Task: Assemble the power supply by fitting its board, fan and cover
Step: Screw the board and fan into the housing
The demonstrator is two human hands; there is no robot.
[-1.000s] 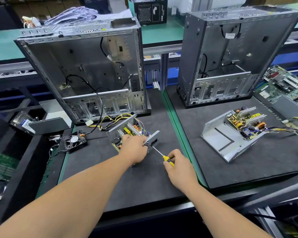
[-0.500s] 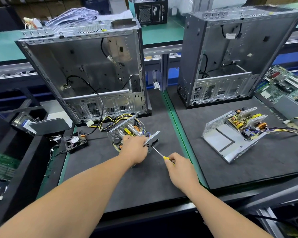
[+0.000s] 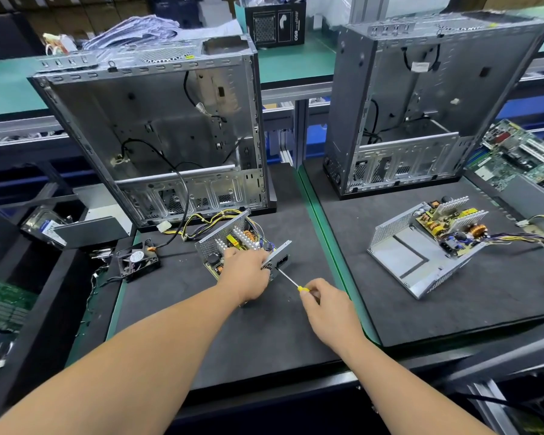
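The loose fan (image 3: pixel 138 260) lies at the left of the tabletop (image 3: pixel 258 334). Just right of it, the left hand (image 3: pixel 245 277) rests on the open power supply (image 3: pixel 233 246), fingers curled over its board. The right hand (image 3: pixel 327 309) grips a yellow-handled screwdriver (image 3: pixel 291 281), tip at the supply's rear panel. A second open supply (image 3: pixel 427 246) sits far right.

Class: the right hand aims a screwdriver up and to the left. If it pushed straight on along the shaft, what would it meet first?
The right hand drives the screwdriver toward the power supply; its end plate by the left hand comes first, probably. The tip already looks to be at it.
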